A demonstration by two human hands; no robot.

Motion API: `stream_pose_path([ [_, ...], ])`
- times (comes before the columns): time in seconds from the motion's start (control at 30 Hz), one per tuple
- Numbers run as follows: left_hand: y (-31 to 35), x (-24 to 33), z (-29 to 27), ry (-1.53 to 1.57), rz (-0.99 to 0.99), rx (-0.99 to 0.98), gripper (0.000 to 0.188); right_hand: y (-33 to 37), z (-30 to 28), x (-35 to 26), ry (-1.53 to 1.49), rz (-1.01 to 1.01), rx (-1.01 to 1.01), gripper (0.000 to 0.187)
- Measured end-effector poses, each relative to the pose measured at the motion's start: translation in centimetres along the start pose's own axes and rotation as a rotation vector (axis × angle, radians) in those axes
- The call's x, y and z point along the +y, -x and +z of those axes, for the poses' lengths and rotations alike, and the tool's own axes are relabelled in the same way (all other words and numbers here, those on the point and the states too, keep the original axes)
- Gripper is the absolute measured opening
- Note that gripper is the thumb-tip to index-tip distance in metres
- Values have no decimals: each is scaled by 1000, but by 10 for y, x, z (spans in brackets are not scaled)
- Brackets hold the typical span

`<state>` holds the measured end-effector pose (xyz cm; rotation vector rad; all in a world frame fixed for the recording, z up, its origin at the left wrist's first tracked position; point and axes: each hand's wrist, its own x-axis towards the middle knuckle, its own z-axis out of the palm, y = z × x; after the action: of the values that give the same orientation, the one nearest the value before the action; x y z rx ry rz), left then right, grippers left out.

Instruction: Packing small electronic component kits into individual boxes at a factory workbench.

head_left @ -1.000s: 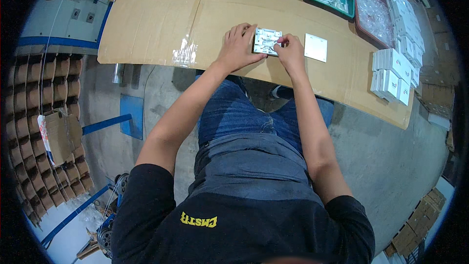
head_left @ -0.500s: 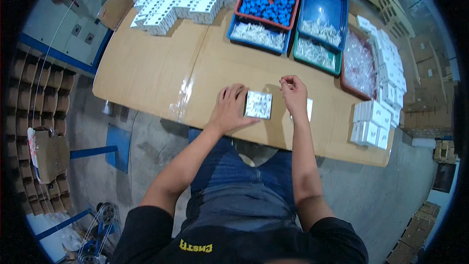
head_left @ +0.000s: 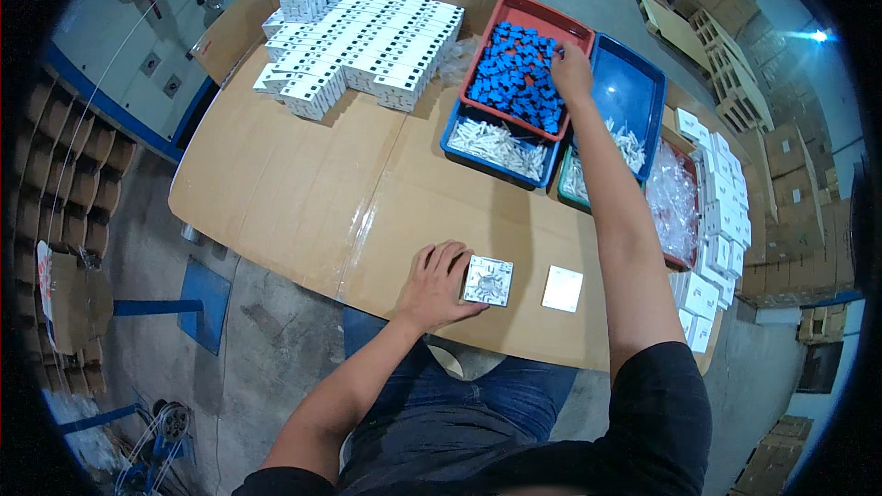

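Observation:
My left hand [head_left: 439, 283] lies flat on the cardboard-covered table [head_left: 322, 193] near its front edge, fingertips touching a small square white part [head_left: 488, 280] with open ribbing on top. A plain white square cover plate [head_left: 562, 289] lies just right of that part. My right hand [head_left: 571, 69] is stretched far out over the red tray [head_left: 533, 14] of small blue parts [head_left: 514, 83], fingers down among them at the tray's right edge. Whether it grips one I cannot tell.
A blue tray [head_left: 459, 142] of white pieces sits under the red one, with a second blue tray [head_left: 643, 83] beside it. Clear bags [head_left: 675, 207] fill a red tray at right. Small white boxes are stacked at the back [head_left: 367, 32] and along the right edge [head_left: 721, 220].
My right hand left the square part and reached forward to the red tray. My left hand stayed on the part. The camera tilted up, showing more of the table.

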<state>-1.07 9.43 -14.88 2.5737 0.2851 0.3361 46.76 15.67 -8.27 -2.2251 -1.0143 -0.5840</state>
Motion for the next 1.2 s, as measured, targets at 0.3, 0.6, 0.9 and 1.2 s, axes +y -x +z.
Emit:
stream_pose_path([
  [0.3,-1,-5,4,19,-4,-31,88,-40,39,57,166,-236,-189,38],
  [0.6,-2,3,6,19,16,-6,86,-23,-33,36,-340,1,135,30],
  [0.9,2,3,4,-76,44,45,85,137,-178,-67,-1945,256,-195,40],
  [1.2,6,11,11,-82,55,67,87,196,-222,-70,-1988,296,-164,38],
])
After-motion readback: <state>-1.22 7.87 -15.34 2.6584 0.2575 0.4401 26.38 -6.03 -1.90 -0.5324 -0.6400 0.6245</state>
